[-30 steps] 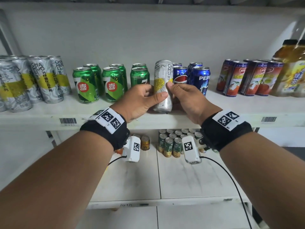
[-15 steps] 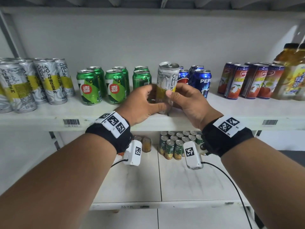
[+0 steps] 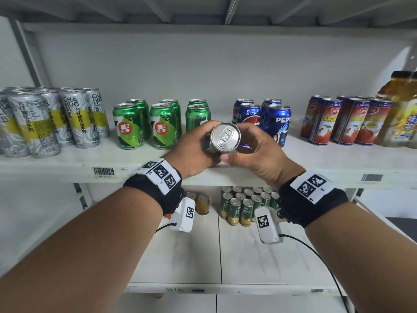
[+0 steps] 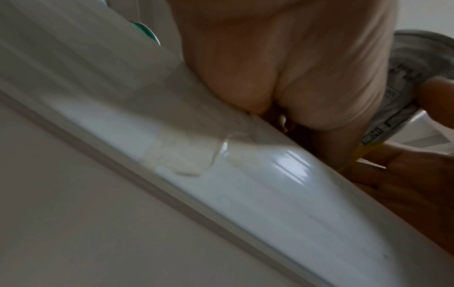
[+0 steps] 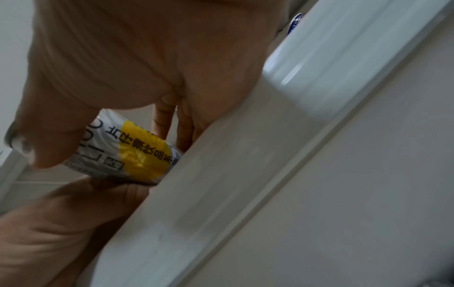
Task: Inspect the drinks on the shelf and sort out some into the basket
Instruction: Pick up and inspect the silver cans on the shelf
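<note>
A tall silver can with a yellow band is tipped toward me so that its lid and pull tab face the head camera. My left hand grips it from the left and my right hand from the right, just above the front of the white shelf. In the right wrist view the can shows its yellow label under my thumb. The left wrist view catches only a grey and yellow strip of the can past my palm. No basket is in view.
On the shelf stand several silver-and-yellow cans at left, green cans, blue Pepsi cans right behind my hands, red-and-blue cans and amber bottles at far right. Small green cans fill the lower shelf.
The can stood upright between my hands a second ago. It has since been tilted back toward me until its top faces the camera; both hands kept their hold.
</note>
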The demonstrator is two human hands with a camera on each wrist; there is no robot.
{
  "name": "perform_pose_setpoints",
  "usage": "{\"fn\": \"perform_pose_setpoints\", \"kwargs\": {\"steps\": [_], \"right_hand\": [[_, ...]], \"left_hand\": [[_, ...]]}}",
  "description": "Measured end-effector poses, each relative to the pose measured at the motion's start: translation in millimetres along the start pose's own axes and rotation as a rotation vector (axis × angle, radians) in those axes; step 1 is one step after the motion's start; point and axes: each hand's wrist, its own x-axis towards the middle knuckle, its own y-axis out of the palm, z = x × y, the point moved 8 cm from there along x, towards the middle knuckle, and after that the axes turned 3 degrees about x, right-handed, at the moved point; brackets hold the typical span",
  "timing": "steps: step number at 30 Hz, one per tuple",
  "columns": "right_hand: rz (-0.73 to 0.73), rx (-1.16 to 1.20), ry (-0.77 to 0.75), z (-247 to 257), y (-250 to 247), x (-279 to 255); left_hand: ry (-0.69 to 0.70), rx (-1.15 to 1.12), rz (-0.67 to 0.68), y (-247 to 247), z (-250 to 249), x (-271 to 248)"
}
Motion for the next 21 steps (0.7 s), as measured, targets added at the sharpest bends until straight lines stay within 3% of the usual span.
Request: {"fn": "perform_pose_setpoints", "kwargs": {"steps": [12,21], "right_hand": [[0.019,0.141,0.026,-1.0,-1.2,5.3],[-0.026,0.24,0.061,1.9,-1.1,5.3]], "left_hand": [[-0.088,-0.097,0.026,1.1,8.4,0.4],[-0.103,-0.014,-0.068,-4.1,2.6,-3.5]]}}
